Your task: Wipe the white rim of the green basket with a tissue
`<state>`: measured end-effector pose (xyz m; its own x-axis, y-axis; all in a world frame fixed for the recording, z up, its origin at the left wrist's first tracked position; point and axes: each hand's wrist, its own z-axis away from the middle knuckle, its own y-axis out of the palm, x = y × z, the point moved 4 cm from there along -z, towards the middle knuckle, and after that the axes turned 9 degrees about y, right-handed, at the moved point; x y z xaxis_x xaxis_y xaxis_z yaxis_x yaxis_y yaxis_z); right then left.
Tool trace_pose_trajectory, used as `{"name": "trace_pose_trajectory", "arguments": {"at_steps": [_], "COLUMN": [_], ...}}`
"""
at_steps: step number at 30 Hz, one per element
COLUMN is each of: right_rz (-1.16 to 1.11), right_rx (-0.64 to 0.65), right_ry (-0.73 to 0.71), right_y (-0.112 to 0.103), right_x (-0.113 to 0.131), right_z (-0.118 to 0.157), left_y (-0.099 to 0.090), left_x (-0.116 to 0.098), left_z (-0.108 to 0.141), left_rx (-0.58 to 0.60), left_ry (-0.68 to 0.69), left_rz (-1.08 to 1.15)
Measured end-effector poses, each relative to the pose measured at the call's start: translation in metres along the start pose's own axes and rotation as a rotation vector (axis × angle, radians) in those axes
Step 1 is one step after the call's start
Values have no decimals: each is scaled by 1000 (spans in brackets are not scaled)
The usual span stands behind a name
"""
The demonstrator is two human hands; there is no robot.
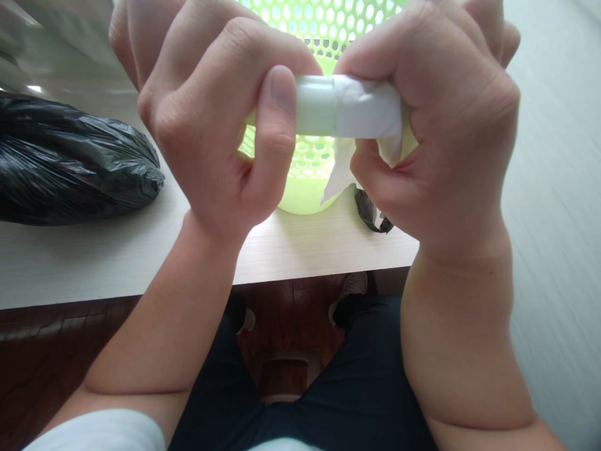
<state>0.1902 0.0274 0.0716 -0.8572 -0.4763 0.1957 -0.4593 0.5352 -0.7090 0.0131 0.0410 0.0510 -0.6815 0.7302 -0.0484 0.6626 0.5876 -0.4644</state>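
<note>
My left hand (211,119) is closed, its thumb and forefinger gripping the left end of a smooth, pale green tube-like piece (315,105). White tissue (369,106) wraps around the piece's right part, and a loose corner hangs below it. Pinched in my closed right hand (451,119) is that tissue-covered end. Directly behind both hands stands a lime-green plastic basket (305,195) with honeycomb holes. Whether the tube-like piece is joined to the basket, I cannot tell. My fingers hide both of its ends.
A full black plastic bag (75,166) lies on the pale table (282,254) at left. Beside the basket's base is a small crumpled black scrap (372,213), partly behind my right hand. Below the table edge are my legs and a dark wooden floor (286,307).
</note>
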Motion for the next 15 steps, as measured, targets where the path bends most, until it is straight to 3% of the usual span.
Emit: {"name": "trace_pose_trajectory", "arguments": {"at_steps": [8, 15], "right_rz": [8, 12], "right_rx": [8, 41], "right_ry": [-3, -2], "right_y": [-2, -2], "right_x": [-1, -1], "right_z": [0, 0], "left_y": [1, 0], "left_x": [-1, 1], "left_z": [0, 1], "left_rx": [-61, -5], "left_ry": [35, 27], "left_rz": [-1, 3]}}
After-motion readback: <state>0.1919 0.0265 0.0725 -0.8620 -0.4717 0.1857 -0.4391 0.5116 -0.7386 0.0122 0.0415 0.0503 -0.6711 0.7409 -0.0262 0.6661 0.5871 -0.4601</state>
